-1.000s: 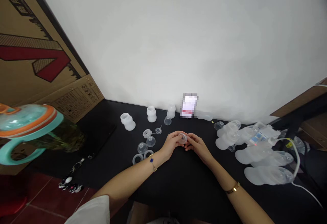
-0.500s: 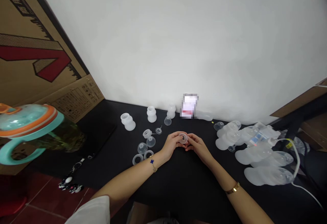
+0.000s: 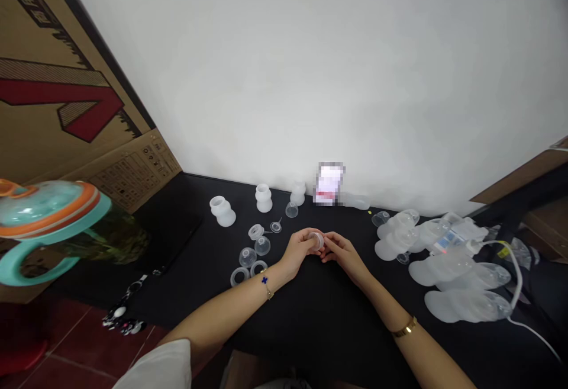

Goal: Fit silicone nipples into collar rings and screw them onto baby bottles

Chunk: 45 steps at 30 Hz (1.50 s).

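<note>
A small whitish bottle collar ring [image 3: 318,241] is held upright over the black table, its opening partly covered by fingers. My left hand [image 3: 300,248] is closed around its left side, the thumb near the rim. At its right edge, my right hand [image 3: 341,250] pinches with bent fingers; the fingertips are partly hidden. Left of the hands lie a clear domed cap [image 3: 262,246], a second domed cap [image 3: 247,257], a loose ring [image 3: 240,276], another whitish collar [image 3: 256,232] and a thin clear piece with a stem [image 3: 276,227].
White waisted bottles [image 3: 263,198] stand near the wall beside a blurred phone [image 3: 328,184]. Several frosted bottles with clear caps [image 3: 465,305] lie at right by a white cable [image 3: 518,270]. A large tumbler [image 3: 66,223] and a cardboard box [image 3: 80,99] are at left.
The collar ring has turned in my fingers, from facing up towards me to standing more on edge. Both hands stay in nearly the same place.
</note>
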Each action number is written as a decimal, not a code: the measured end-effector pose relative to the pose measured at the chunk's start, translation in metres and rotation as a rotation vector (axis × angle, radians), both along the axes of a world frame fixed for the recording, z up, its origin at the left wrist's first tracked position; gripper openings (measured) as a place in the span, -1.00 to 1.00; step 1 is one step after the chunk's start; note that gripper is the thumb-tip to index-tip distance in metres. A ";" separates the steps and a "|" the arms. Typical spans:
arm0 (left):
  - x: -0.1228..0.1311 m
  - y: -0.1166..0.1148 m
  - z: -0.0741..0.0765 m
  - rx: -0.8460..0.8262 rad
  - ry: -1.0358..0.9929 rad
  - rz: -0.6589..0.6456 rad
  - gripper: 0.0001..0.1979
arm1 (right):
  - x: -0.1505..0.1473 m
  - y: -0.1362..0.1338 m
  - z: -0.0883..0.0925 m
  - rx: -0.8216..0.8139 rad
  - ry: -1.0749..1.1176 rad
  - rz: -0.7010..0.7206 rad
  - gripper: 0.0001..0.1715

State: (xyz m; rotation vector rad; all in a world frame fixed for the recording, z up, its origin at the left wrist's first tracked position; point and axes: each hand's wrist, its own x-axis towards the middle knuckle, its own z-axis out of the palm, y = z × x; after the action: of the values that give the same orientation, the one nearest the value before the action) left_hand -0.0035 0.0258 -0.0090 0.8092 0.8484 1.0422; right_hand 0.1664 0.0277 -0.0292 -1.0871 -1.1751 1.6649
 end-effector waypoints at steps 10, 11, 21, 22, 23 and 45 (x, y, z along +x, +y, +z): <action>0.000 0.002 -0.002 0.002 0.030 -0.004 -0.74 | -0.001 0.000 0.004 -0.008 -0.021 0.007 -0.51; 0.000 0.002 -0.003 0.006 0.033 -0.007 -0.74 | -0.001 0.000 0.004 -0.007 -0.026 0.007 -0.51; -0.001 0.002 -0.004 0.037 0.036 -0.012 -0.80 | -0.002 -0.003 0.010 -0.004 -0.040 0.013 -0.52; 0.000 0.002 -0.005 0.039 0.033 -0.013 -0.80 | -0.002 -0.003 0.010 -0.003 -0.039 0.013 -0.51; 0.000 0.002 -0.006 0.040 0.032 -0.013 -0.81 | -0.002 -0.003 0.010 -0.003 -0.037 0.014 -0.51; -0.002 0.000 0.003 0.006 -0.073 -0.047 -0.63 | -0.003 -0.002 0.008 -0.027 0.006 -0.025 -0.53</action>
State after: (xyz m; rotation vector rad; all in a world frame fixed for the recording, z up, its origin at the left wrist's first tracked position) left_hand -0.0058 0.0258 -0.0056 0.7881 0.7612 1.0266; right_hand 0.1638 0.0257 -0.0217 -1.1085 -1.1345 1.6683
